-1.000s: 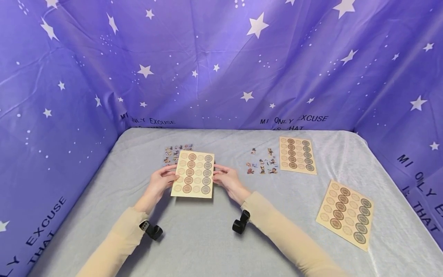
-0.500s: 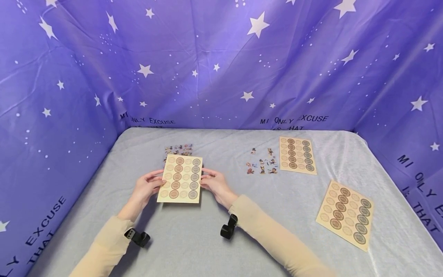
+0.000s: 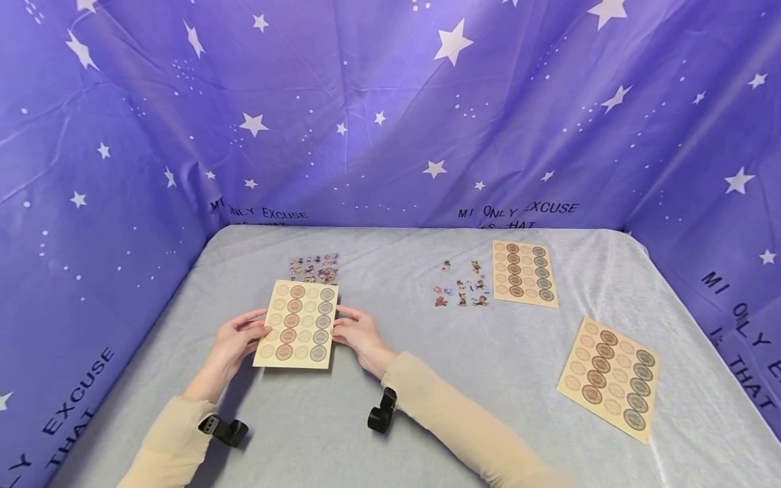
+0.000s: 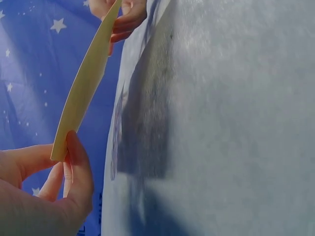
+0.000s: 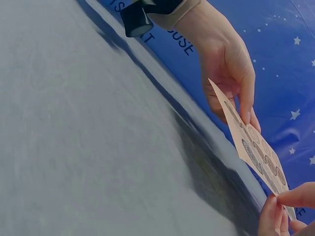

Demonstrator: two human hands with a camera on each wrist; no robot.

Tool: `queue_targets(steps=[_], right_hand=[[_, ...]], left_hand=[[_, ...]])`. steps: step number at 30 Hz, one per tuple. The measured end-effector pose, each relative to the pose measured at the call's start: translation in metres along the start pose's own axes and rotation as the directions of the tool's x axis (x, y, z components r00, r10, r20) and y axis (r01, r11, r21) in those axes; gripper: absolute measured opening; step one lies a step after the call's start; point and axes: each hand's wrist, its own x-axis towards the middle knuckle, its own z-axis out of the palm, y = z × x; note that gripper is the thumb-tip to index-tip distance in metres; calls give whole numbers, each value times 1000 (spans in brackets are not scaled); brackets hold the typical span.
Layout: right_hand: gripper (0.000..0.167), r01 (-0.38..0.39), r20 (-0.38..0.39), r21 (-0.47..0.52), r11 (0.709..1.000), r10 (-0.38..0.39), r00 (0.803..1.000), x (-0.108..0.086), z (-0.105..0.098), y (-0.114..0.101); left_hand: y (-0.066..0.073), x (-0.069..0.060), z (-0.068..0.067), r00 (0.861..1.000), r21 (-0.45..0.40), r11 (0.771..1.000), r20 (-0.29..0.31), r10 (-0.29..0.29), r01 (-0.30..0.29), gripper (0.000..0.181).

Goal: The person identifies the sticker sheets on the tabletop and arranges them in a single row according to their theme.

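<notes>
Both hands hold a cream sticker sheet printed with columns of round seals, some brown, some grey, some faint. My left hand pinches its left edge, and my right hand pinches the right edge. In the left wrist view the sheet is seen nearly edge-on, slightly bowed and raised off the cloth, with a shadow below. Just behind it lies a clear sheet of small cartoon stickers, its lower part hidden by the held sheet.
A second set of small cartoon stickers lies right of centre. Two more round-seal sheets, a far one and a nearer tilted one, lie on the right of the grey cloth-covered table. A purple star-printed curtain surrounds the back and sides.
Both hands have carried the round-seal sheet leftward and a little nearer to me, uncovering more of the cartoon stickers behind it. The other sheets lie where they were.
</notes>
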Motion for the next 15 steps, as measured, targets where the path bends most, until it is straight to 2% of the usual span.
queue_targets(steps=[4,10,15], right_hand=[[56,7,-1,7,1000,-7,1000,-2,9,6],[57,36,17,-32,999,-35,999,-8,22,12],[58,52,37,-48,997,-50,998,-10,32,18]], left_hand=[[2,-4,-8,1000,-19,999,-7,-28,28,31],[-9,-2,-27,1000,-22,1000,11,1,-1,30],[-16,-2,-42,1000,-21,1000,4,3,-3,29]])
